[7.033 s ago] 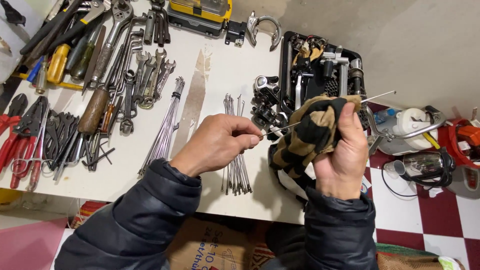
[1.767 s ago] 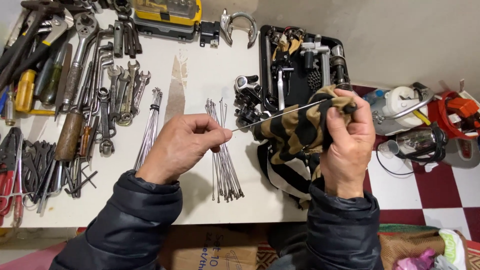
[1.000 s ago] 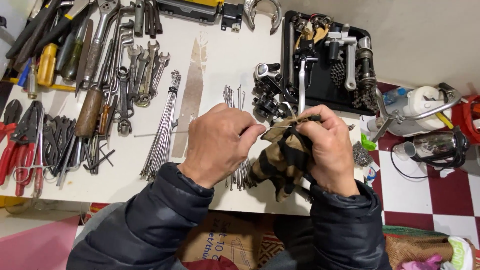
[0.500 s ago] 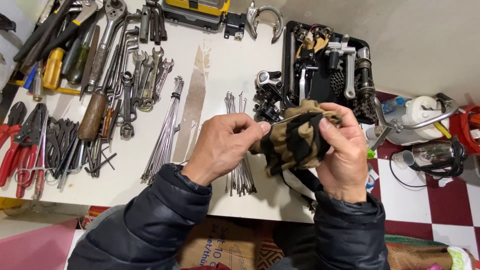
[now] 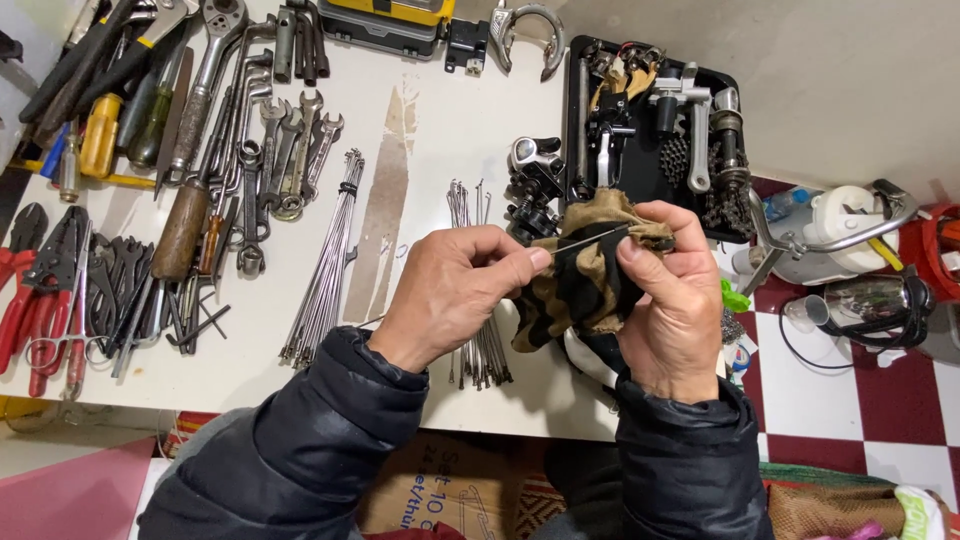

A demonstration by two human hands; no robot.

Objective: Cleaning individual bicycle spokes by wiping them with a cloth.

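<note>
- Since half a second ago both hands have shifted a little toward the middle of the frame, and a short length of the thin metal rod (image 5: 590, 238) now shows between them where it was buried in the rag (image 5: 590, 275) before.
- Head view, centre: the left hand (image 5: 455, 290) is closed, thumb and forefinger pinching the near end of the rod just left of the rag.
- Right of centre, the right hand (image 5: 670, 300) is closed around the olive and black rag, thumb on top, pressing the cloth onto the rod.
- Rod and rag are held above the front edge of the white table (image 5: 430, 110), clear of its surface.
- Directly under the hands lies a loose bunch of spokes (image 5: 470, 215); a second, tied bundle of spokes (image 5: 325, 265) lies to its left, well apart from the hands.
- Upper left of the frame: a row of wrenches (image 5: 290, 140), with a wooden-handled tool (image 5: 182, 230) beside them.
- Far left edge: red-handled pliers (image 5: 25, 300).
- Upper right of centre: a black tray (image 5: 575, 110) full of metal bicycle parts, just beyond the right hand.
- Right edge, on the red and white checkered floor (image 5: 860, 400), stands a white kettle (image 5: 840, 215).
</note>
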